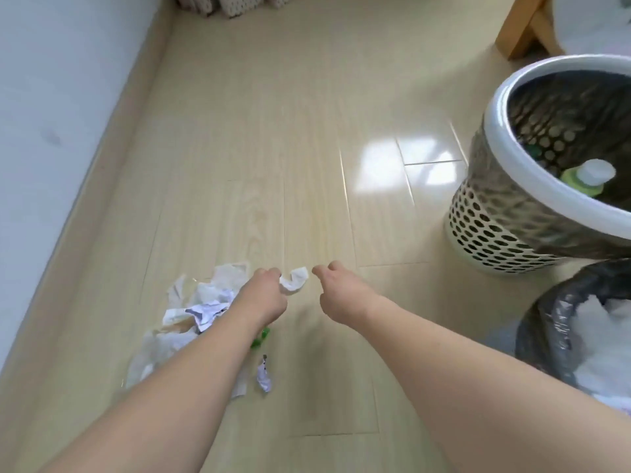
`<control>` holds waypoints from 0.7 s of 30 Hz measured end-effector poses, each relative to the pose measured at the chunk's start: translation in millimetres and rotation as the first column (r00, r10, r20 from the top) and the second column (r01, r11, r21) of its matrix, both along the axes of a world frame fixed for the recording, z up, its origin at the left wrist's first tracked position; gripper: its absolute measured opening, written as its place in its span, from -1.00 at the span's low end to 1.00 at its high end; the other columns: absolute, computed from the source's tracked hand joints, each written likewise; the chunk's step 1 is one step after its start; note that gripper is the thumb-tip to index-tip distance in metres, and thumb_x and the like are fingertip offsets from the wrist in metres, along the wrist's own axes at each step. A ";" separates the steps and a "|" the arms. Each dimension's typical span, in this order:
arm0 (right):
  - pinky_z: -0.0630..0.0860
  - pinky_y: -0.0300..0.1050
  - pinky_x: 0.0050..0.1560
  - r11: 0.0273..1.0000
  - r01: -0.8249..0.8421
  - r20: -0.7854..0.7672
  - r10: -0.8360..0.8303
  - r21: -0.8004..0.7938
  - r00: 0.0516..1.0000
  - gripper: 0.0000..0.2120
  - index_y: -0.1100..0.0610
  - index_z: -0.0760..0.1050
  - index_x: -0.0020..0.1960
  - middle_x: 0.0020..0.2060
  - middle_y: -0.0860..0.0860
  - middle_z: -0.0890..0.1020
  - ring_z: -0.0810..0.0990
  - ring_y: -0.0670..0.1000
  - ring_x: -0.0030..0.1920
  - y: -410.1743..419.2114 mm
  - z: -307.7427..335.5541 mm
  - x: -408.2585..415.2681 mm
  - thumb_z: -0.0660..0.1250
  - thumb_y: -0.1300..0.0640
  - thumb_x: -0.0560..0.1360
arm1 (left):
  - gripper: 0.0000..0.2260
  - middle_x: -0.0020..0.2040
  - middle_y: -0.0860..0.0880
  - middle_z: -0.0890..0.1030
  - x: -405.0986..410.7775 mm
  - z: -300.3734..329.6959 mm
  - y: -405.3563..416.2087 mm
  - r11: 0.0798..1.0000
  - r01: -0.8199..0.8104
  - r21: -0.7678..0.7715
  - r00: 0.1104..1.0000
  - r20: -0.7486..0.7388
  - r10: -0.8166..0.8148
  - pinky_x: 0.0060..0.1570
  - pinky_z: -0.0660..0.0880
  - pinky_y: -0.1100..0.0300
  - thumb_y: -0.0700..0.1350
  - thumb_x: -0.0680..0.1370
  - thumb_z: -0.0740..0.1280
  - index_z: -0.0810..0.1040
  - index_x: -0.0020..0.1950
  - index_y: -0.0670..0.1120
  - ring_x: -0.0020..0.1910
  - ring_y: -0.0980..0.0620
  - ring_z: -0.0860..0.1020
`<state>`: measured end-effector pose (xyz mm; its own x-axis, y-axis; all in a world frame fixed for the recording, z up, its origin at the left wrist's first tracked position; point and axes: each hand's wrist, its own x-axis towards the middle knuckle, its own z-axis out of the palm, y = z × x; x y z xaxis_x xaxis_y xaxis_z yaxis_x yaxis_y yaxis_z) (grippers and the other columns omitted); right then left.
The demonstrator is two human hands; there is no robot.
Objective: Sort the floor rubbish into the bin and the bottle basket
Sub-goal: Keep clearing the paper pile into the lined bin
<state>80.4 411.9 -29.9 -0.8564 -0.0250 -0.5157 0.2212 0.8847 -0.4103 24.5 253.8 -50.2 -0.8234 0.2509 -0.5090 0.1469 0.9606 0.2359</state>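
**Floor sorting — hand and object positions**

The wood floor (300, 138) lies bare ahead, bounded by the white wall (51, 97) on the left. The perforated bottle basket (495, 230) stands at the right edge, holding a bottle (587, 175). Nearer, at the lower right, is the black-lined bin (553, 319), holding white paper. The rubbish pile (191, 312) — tissues, crumpled paper — lies left of the left forearm. The left hand (263, 295) pinches a white tissue (294, 278). The right hand (341, 291), fingers curled, holds nothing, just beside the tissue.
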 end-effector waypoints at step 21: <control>0.27 -0.19 -0.41 0.993 0.120 0.148 -0.119 0.000 0.982 -0.73 0.02 0.21 -0.30 -0.27 -0.04 0.43 0.43 0.01 -0.30 -13.4 -47.1 27.1 0.10 0.28 0.52 | -0.82 -0.05 -0.07 0.55 46.9 -41.1 -49.8 0.765 0.460 -0.450 0.847 -0.037 -0.531 0.22 0.24 0.01 -0.26 0.41 0.25 0.55 -0.05 -0.09 0.09 -0.12 0.39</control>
<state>107.5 398.5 -76.9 -0.7684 0.0674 -0.6364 0.3834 0.8447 -0.3735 71.4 204.0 -91.3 -0.7175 0.4440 -0.5368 0.6296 0.7430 -0.2270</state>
